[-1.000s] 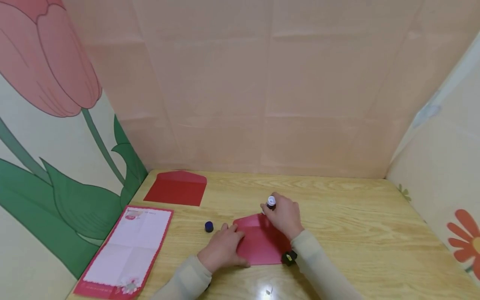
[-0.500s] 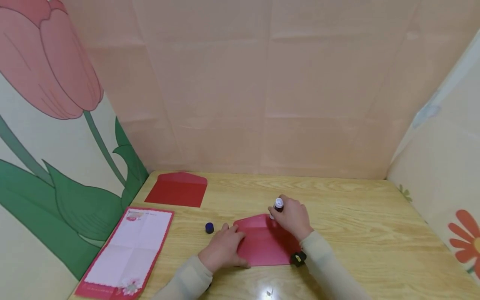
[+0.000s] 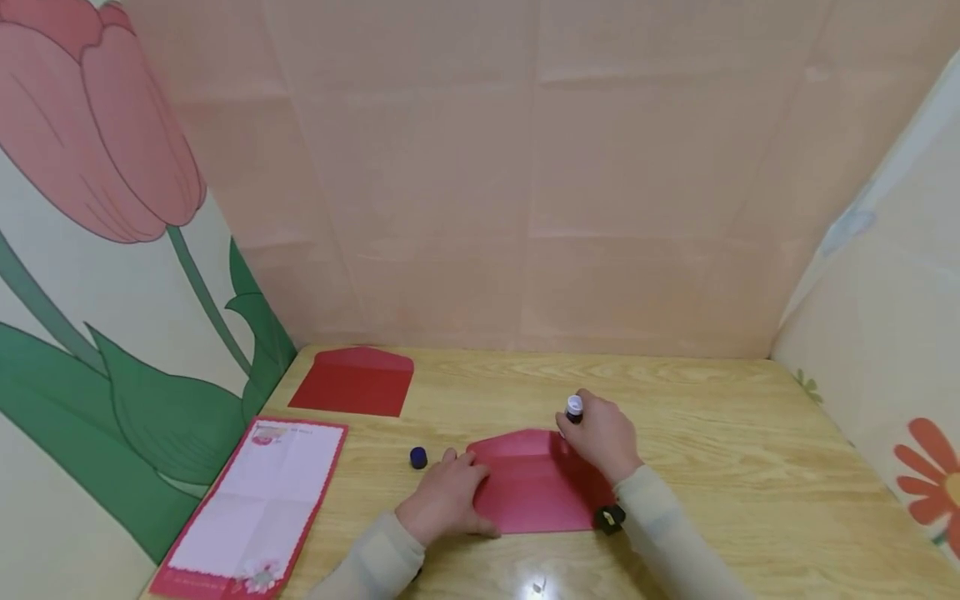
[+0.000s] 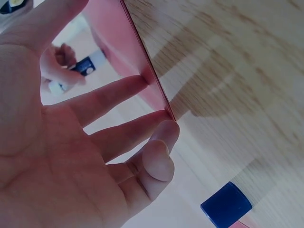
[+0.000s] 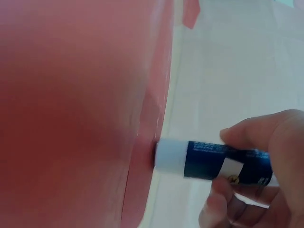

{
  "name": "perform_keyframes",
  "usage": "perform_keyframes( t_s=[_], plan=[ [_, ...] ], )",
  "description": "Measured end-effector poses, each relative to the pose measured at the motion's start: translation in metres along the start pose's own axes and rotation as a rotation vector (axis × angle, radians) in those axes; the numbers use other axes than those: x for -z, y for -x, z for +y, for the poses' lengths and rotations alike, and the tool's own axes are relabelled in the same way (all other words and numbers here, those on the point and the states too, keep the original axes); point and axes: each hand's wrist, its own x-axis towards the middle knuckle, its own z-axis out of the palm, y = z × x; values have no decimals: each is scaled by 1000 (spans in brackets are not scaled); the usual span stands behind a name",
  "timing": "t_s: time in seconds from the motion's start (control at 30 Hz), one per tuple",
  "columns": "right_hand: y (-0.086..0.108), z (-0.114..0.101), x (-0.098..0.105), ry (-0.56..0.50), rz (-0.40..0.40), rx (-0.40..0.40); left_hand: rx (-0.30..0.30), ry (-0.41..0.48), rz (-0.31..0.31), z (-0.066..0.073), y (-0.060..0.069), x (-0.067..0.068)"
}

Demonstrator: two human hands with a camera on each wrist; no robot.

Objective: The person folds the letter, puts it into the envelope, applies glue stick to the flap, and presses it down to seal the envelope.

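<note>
A pink-red envelope (image 3: 532, 496) lies on the table with its flap spread away from me. My left hand (image 3: 446, 497) rests on its left side, fingers spread and fairly straight, the tips touching the edge in the left wrist view. Between thumb and fingers, my right hand (image 3: 606, 435) grips a dark blue glue stick (image 5: 209, 160). Its white end touches the flap (image 5: 147, 156) near the right end of the envelope. Left of the envelope stands the blue cap (image 3: 417, 457), also seen near the left fingers as a blue cap (image 4: 226, 205).
A second red envelope (image 3: 352, 390) lies at the back left, flap unfolded. At the table's left edge is a creased white letter sheet (image 3: 255, 496) with a red border. Walls with painted flowers flank the wooden table (image 3: 735, 467) on both sides.
My right hand has slid to the right along the flap's far edge with the glue stick. The left hand and the envelope have stayed in place.
</note>
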Motion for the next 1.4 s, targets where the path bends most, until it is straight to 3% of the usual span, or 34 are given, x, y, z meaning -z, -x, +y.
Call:
perform_keyframes(
  t_s=[0.17, 0.47, 0.6, 0.77, 0.9, 1.17, 1.3, 1.4],
  plan=[
    [0, 0, 2, -18, -19, 18, 4, 9, -7, 0, 0, 1],
    [6, 16, 16, 119, 22, -83, 5, 3, 1, -1, 1, 1],
    [4, 11, 16, 50, 58, -23, -3, -4, 18, -2, 1, 1],
    [3, 5, 5, -43, -11, 51, -5, -1, 23, -3, 2, 1],
    [5, 11, 1, 30, -12, 11, -1, 5, 13, -2, 3, 0],
    [8, 24, 19, 121, 29, -46, 0, 2, 22, -3, 2, -2],
    [7, 18, 16, 43, 89, 20, -3, 8, 21, -3, 2, -3],
    [7, 13, 9, -27, 72, 79, -4, 0, 23, -3, 2, -4]
  ],
)
